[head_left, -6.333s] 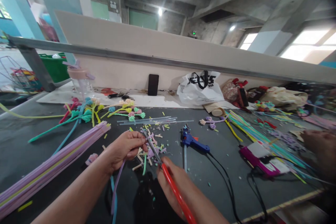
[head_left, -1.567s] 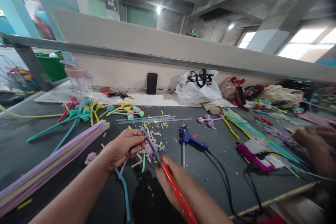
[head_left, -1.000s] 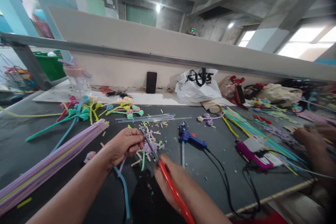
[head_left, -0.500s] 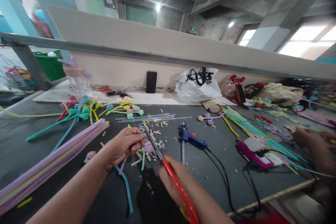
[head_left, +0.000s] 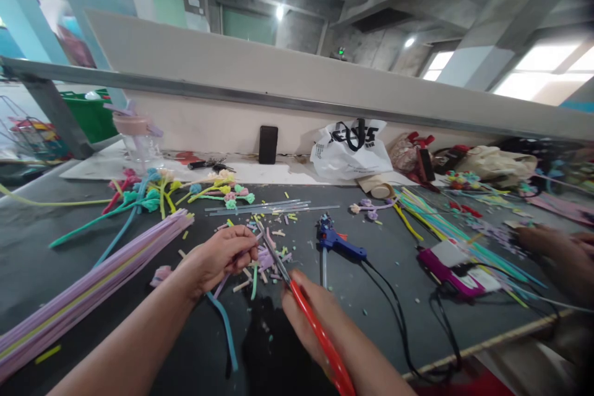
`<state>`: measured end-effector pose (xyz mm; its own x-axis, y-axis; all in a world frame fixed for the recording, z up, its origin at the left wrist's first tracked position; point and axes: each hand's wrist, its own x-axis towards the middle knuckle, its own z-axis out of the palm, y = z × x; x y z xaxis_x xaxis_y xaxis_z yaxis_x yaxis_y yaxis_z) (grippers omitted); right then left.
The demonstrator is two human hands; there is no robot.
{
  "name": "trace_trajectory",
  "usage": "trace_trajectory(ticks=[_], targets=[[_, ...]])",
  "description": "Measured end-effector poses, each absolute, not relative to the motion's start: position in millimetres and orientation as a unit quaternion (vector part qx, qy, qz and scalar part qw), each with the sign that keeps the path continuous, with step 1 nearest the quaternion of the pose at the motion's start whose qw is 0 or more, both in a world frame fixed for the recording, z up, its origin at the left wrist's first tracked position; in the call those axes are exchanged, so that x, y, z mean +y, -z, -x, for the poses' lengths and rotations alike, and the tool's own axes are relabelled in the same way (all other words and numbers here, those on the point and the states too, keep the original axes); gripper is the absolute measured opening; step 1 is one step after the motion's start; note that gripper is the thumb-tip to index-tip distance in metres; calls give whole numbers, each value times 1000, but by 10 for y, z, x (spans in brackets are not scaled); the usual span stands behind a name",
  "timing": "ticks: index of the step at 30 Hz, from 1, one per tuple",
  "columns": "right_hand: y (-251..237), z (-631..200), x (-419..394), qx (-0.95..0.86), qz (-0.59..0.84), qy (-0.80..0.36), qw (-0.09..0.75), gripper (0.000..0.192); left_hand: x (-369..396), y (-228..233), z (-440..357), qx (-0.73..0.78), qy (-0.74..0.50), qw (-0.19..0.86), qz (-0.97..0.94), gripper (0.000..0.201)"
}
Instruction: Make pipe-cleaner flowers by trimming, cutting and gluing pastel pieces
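My left hand (head_left: 227, 250) is closed in a pinch on a thin purple chenille stem (head_left: 221, 286), whose lower end hangs below the fingers. A short tip of it seems to stick out beside the scissor blades. In my right hand (head_left: 306, 306) are red-handled scissors (head_left: 320, 334), their blades pointing away from me, close to the left fingertips. Short cut purple pieces (head_left: 265, 258) and other coloured bits lie under the blades. A blue stem (head_left: 225, 325) curves on the table below my left wrist.
A bundle of purple stems (head_left: 102, 284) lies at left, finished-looking chenille flowers (head_left: 151, 198) behind it. A blue glue gun (head_left: 341, 244) with a black cord and a magenta device (head_left: 448, 275) are on the right. At far right is another person's hand (head_left: 547, 247).
The scissors and both hands have shifted very slightly. A purple tip now shows between my left fingertips and the blades. The other person's hand at far right has moved.
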<state>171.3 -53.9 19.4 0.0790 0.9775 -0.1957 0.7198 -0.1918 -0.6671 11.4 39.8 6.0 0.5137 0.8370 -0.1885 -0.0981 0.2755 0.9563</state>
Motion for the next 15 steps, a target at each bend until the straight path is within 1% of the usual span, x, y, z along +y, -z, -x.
trace_trajectory(ticks=[3, 10, 15], targets=[[-207, -1724, -542, -582, 712, -329, 215, 11, 394, -79, -116, 375, -327, 706, -503, 20], [-305, -1706, -586, -622, 701, -320, 143, 6, 404, -51, -107, 367, -335, 707, -503, 20], [-175, -1673, -579, -604, 725, -302, 136, 9, 417, -25, -96, 364, -340, 707, -502, 17]])
